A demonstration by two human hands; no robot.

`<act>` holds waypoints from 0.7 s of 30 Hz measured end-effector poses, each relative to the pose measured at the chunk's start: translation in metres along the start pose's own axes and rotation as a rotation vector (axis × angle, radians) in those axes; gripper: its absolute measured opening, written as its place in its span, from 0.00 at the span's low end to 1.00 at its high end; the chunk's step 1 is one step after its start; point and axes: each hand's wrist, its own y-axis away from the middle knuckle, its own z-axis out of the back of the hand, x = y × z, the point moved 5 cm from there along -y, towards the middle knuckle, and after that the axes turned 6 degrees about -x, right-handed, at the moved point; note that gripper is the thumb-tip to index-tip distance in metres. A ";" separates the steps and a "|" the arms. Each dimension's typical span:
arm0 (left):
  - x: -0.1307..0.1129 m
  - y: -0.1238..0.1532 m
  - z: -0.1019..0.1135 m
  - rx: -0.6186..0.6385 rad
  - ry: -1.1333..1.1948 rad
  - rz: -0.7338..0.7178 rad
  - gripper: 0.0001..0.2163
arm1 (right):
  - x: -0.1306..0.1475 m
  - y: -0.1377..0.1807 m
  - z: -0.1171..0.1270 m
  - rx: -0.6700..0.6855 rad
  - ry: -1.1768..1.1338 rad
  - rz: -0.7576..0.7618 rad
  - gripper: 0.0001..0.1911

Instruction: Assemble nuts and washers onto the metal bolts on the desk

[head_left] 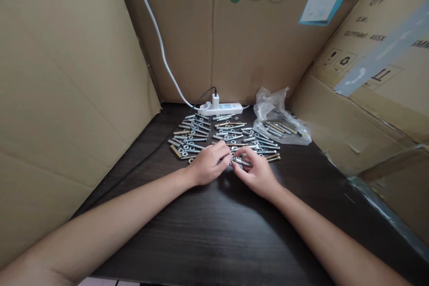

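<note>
My right hand (pixel 256 170) is closed round a silvery metal bolt (pixel 241 161), its tip pointing left between thumb and forefinger. A small ring-like piece, nut or washer, shows at that tip. My left hand (pixel 209 163) meets it there, thumb and fingers pinched together; whatever lies between them is too small to make out. Just beyond both hands lie rows of loose bolts (pixel 268 146), metal sleeves (pixel 175 151), and nuts and washers (pixel 191 161), silver and brassy. My fingers hide some of these parts.
Behind the parts is a white power strip (pixel 226 108) with a plugged-in adapter and a black cable (pixel 137 165). A clear plastic bag (pixel 298 136) holding more bolts lies at the back right. Tall cardboard walls (pixel 181 31) enclose the dark table (pixel 201 237) on three sides.
</note>
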 end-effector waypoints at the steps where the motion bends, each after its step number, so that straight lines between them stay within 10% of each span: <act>1: 0.000 0.000 0.000 -0.003 0.002 0.000 0.11 | 0.000 0.000 0.000 0.000 0.000 0.001 0.07; 21: 0.001 0.001 0.000 -0.007 0.024 -0.014 0.09 | -0.001 0.001 0.001 0.000 -0.062 -0.008 0.09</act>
